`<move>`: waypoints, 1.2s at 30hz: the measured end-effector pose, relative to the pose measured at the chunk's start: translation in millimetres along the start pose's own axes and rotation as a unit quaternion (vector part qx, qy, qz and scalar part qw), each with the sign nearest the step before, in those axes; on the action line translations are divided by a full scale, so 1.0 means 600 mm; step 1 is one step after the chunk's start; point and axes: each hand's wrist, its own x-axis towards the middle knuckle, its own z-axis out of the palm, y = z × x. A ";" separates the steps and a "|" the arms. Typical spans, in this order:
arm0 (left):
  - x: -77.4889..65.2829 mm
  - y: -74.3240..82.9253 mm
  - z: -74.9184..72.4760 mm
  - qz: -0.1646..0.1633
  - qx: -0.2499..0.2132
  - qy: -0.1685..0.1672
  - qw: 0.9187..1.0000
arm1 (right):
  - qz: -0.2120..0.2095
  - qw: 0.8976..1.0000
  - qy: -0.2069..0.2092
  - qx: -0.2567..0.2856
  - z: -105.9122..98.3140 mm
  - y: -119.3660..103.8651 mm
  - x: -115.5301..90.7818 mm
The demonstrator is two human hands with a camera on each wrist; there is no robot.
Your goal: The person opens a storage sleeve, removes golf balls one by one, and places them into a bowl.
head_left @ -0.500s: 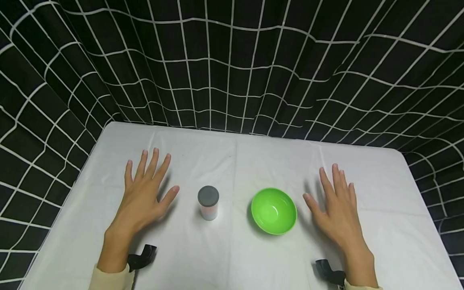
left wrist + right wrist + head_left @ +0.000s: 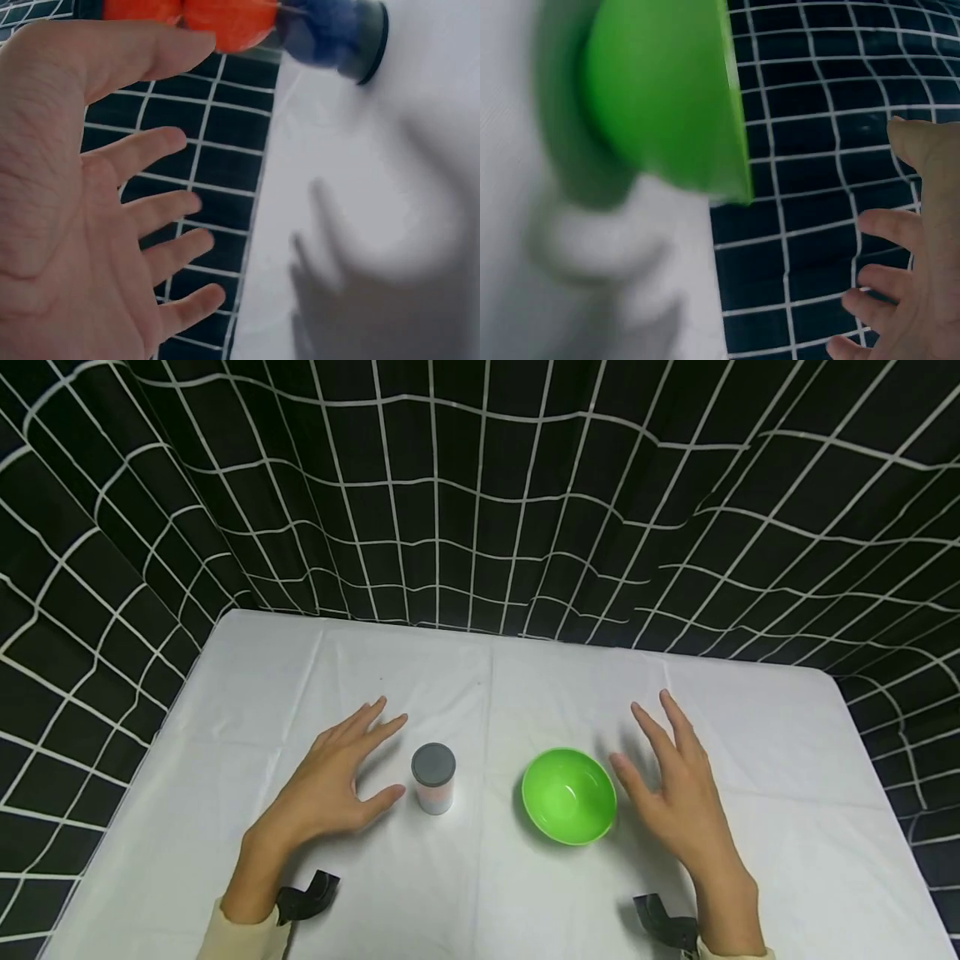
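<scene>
A small cylindrical container [image 2: 433,793] with a grey lid stands upright on the white cloth. In the left wrist view this container [image 2: 319,30] shows rounded orange shapes and a dark blue part near its base. My left hand [image 2: 330,781] is just left of it, fingers spread and thumb near its side, apart from it. A bright green bowl [image 2: 567,797] sits upright to the right of the container; its inside looks bare. Close to the bowl's right side is my right hand [image 2: 678,797], fingers extended, holding nothing. The right wrist view shows the bowl [image 2: 664,90] apart from the fingers.
A white cloth [image 2: 225,727] covers the table. Black curtains with a white grid [image 2: 480,502] rise behind the table and along both sides. A black wrist mount [image 2: 307,897] juts from each sleeve.
My left hand has moved right and turned toward the container. The right hand has shifted left, closer to the bowl. Container and bowl have stayed in place.
</scene>
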 end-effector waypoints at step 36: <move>0.038 -0.009 0.087 0.007 -0.393 -0.083 0.916 | -0.049 0.987 0.022 0.152 0.058 -0.140 0.050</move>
